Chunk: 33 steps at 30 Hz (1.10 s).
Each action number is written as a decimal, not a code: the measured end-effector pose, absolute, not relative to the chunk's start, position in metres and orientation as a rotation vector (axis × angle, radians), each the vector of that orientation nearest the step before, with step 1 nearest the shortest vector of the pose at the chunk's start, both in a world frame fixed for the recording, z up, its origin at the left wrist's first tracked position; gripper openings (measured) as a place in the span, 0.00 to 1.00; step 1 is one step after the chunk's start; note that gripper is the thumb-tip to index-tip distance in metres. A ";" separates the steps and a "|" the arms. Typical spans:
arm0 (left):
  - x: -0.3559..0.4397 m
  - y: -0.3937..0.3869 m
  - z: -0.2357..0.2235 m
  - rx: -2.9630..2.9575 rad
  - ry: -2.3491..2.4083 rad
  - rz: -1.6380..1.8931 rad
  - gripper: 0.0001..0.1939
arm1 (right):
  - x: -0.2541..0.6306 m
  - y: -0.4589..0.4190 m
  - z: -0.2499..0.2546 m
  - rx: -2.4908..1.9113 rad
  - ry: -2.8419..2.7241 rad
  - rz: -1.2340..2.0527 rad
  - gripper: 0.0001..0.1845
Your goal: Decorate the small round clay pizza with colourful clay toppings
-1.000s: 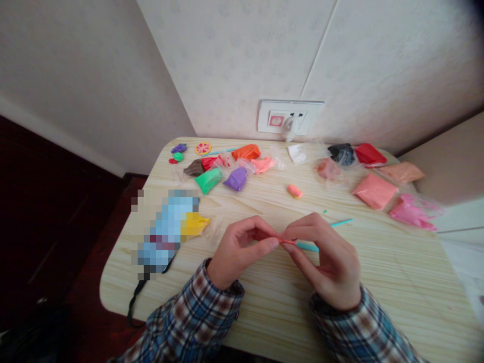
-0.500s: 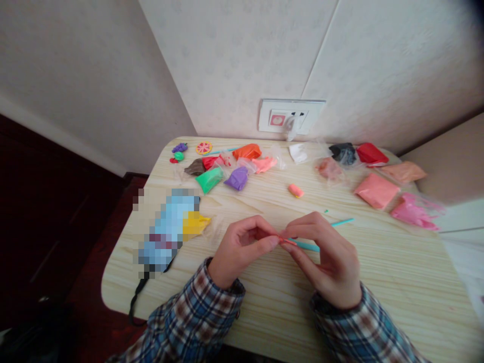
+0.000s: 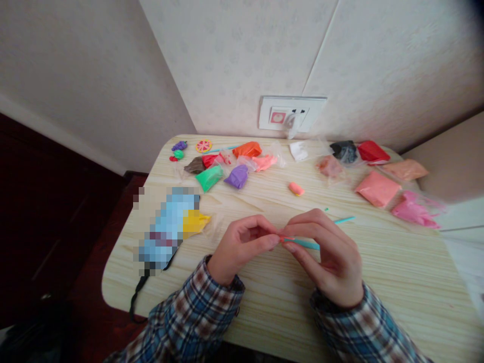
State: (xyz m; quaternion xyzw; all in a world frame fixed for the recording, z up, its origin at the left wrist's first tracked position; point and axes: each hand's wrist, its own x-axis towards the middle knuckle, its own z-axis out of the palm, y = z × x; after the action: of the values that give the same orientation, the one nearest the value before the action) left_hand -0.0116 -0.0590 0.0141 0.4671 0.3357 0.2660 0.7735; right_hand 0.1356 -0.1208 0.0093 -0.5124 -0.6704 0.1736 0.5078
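My left hand (image 3: 242, 248) and my right hand (image 3: 328, 257) meet fingertip to fingertip above the light wooden table (image 3: 381, 282). Both pinch a thin strip of orange-red clay (image 3: 283, 239) between thumb and fingers. More of the same clay shows inside the curled left fingers. A teal plastic stick (image 3: 307, 245) lies on the table just under my right fingers, and a second thin teal stick (image 3: 343, 220) lies behind the right hand. A small lump of salmon clay (image 3: 296, 189) sits alone further back.
Several bags of coloured clay lie along the back: green (image 3: 209, 177), purple (image 3: 237, 176), orange (image 3: 246, 149), black (image 3: 343, 150), red (image 3: 372, 152), pink (image 3: 413, 210). Small clay figures (image 3: 203, 146) stand at the back left. A yellow bag (image 3: 193, 222) lies left. A wall socket (image 3: 290, 114) is behind.
The hands have stayed nearly in place; the fingers shifted slightly on the clay strip, which now looks shorter between them. The view tilted down a little.
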 end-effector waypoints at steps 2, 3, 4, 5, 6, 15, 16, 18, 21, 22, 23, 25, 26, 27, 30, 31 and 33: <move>-0.012 -0.059 0.014 1.010 0.722 0.587 0.10 | 0.135 -0.121 0.010 -1.229 -1.622 0.416 0.09; -0.012 -0.059 0.014 1.010 0.720 0.591 0.10 | 0.135 -0.120 0.010 -1.224 -1.623 0.413 0.10; -0.012 -0.059 0.013 1.011 0.717 0.594 0.10 | 0.135 -0.120 0.009 -1.220 -1.622 0.410 0.10; -0.012 -0.059 0.013 1.012 0.715 0.597 0.09 | 0.135 -0.120 0.009 -1.216 -1.621 0.407 0.10; -0.012 -0.059 0.013 1.013 0.713 0.602 0.09 | 0.135 -0.120 0.009 -1.213 -1.620 0.403 0.10; -0.013 -0.059 0.013 0.977 0.674 0.564 0.09 | 0.136 -0.121 0.009 -1.179 -1.620 0.412 0.10; -0.014 -0.058 0.013 0.959 0.658 0.548 0.09 | 0.136 -0.121 0.008 -1.169 -1.614 0.420 0.10; -0.015 -0.058 0.013 0.922 0.632 0.519 0.10 | 0.137 -0.121 0.007 -1.156 -1.604 0.433 0.10; -0.015 -0.057 0.013 0.917 0.634 0.498 0.10 | 0.138 -0.122 0.007 -1.153 -1.596 0.448 0.10; -0.015 -0.057 0.013 0.926 0.643 0.496 0.09 | 0.138 -0.122 0.007 -1.152 -1.596 0.454 0.10; -0.015 -0.057 0.013 0.933 0.652 0.494 0.08 | 0.138 -0.122 0.007 -1.150 -1.597 0.458 0.10; -0.015 -0.057 0.014 0.937 0.662 0.490 0.07 | 0.138 -0.122 0.008 -1.149 -1.602 0.456 0.11; -0.015 -0.057 0.014 0.936 0.663 0.489 0.07 | 0.138 -0.122 0.008 -1.152 -1.605 0.451 0.11; -0.015 -0.057 0.014 0.936 0.662 0.489 0.07 | 0.138 -0.122 0.008 -1.156 -1.607 0.445 0.11; -0.014 -0.057 0.014 0.942 0.664 0.510 0.07 | 0.138 -0.122 0.008 -1.167 -1.607 0.435 0.11; -0.014 -0.057 0.014 0.944 0.667 0.519 0.07 | 0.137 -0.121 0.008 -1.167 -1.610 0.434 0.11; -0.014 -0.057 0.014 0.949 0.674 0.533 0.08 | 0.137 -0.121 0.007 -1.165 -1.617 0.429 0.12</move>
State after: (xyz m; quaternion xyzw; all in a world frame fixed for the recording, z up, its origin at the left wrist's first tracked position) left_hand -0.0136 -0.0572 0.0141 0.4426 0.3143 0.2489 0.8021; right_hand 0.1367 -0.1212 0.0075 -0.4868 -0.6755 0.1794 0.5240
